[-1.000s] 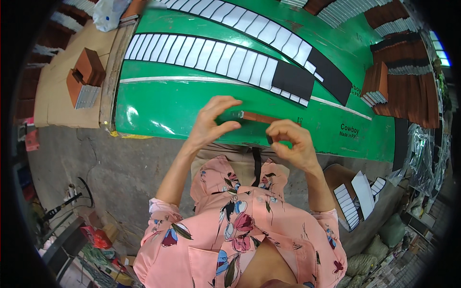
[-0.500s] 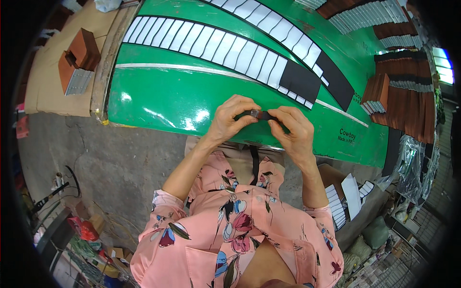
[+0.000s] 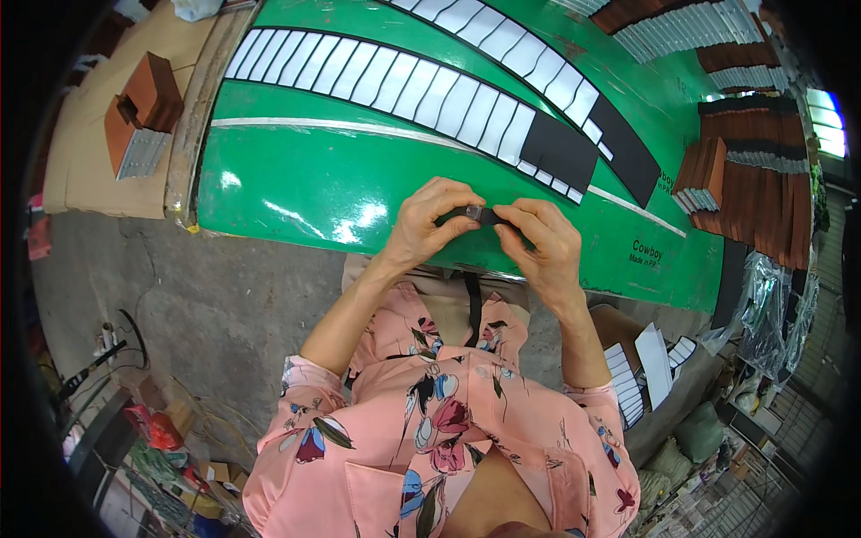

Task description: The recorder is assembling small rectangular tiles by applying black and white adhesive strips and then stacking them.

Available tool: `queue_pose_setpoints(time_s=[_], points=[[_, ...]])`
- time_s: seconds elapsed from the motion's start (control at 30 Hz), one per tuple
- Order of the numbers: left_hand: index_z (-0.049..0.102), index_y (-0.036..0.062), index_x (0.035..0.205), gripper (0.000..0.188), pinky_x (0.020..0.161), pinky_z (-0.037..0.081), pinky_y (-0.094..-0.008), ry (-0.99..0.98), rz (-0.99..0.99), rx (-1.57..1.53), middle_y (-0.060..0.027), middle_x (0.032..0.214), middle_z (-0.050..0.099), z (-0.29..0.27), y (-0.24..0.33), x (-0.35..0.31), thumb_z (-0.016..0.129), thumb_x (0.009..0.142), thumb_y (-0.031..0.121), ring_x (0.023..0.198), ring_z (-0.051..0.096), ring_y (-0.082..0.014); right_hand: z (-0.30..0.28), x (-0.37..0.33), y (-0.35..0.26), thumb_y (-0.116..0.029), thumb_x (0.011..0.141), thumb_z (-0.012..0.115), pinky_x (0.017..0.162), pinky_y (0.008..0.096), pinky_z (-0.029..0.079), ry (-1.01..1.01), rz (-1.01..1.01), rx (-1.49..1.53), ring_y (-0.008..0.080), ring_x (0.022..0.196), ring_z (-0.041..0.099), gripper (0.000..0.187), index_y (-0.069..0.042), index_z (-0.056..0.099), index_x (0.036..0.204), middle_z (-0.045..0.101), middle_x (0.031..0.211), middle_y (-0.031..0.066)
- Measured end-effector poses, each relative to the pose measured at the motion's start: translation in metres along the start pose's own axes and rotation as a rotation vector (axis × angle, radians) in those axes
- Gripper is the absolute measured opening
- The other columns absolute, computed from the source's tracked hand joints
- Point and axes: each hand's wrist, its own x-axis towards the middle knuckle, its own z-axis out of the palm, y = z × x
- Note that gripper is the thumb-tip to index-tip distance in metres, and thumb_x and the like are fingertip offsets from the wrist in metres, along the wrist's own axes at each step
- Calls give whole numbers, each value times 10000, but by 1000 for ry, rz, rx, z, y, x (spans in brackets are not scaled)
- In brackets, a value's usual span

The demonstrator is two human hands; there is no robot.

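Observation:
My left hand [image 3: 430, 220] and my right hand [image 3: 543, 240] meet above the near edge of the green tabletop [image 3: 296, 175]. Pinched between their fingertips is a short dark strap [image 3: 488, 215] with a small shiny, buckle-like piece near my left fingers. My left hand grips the end with the shiny piece, and my right thumb and fingers close on the other end. Just beyond my hands lies a black strip [image 3: 560, 148] with a row of white rectangular pieces [image 3: 395, 85] on it. A second such strip [image 3: 619, 134] curves behind it.
Stacks of brown pieces with silvery ends [image 3: 767, 211] fill the table's right side. A folded brown piece [image 3: 148, 112] stands on cardboard [image 3: 81, 170] at the left. Clear plastic [image 3: 771, 300] hangs off the right corner. Below it sits a box with white sheets [image 3: 653, 363].
My right fingers have shifted slightly left along the strap, closer to the shiny piece. My left hand has barely moved and keeps its pinch.

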Motion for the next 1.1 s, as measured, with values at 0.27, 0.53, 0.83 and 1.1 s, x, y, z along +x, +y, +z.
queue_pose_setpoints(time_s=[0.27, 0.53, 0.83, 1.1], points=[[655, 40, 937, 248, 698, 475, -311, 1, 1, 20, -91, 890, 626, 1, 1, -1, 729, 709, 102, 813, 589, -227, 0, -2, 0, -21, 676, 719, 613, 317, 474, 2, -9, -6, 219, 731, 583, 253, -43, 666, 922, 604, 850, 70], [656, 41, 937, 250, 695, 476, -308, 3, -3, 28, -88, 887, 625, 0, -1, -3, 731, 706, 99, 811, 589, -227, 3, -2, 1, -20, 672, 721, 604, 316, 472, -6, -5, 6, 219, 724, 580, 255, -47, 667, 920, 602, 847, 68], [656, 40, 936, 250, 701, 477, -310, 0, -5, 20, -93, 894, 626, 0, -2, 0, 730, 701, 86, 824, 591, -232, 4, 1, 2, -15, 666, 721, 599, 317, 472, 17, -22, -3, 219, 714, 579, 263, -50, 662, 920, 599, 836, 64], [648, 26, 976, 267, 728, 472, -282, -31, -15, 40, -92, 945, 619, -1, -2, -4, 719, 720, 53, 867, 588, -207, 1, -7, 7, -21, 691, 713, 619, 319, 481, 34, -14, 24, 237, 761, 593, 255, -43, 659, 939, 621, 894, 82]])
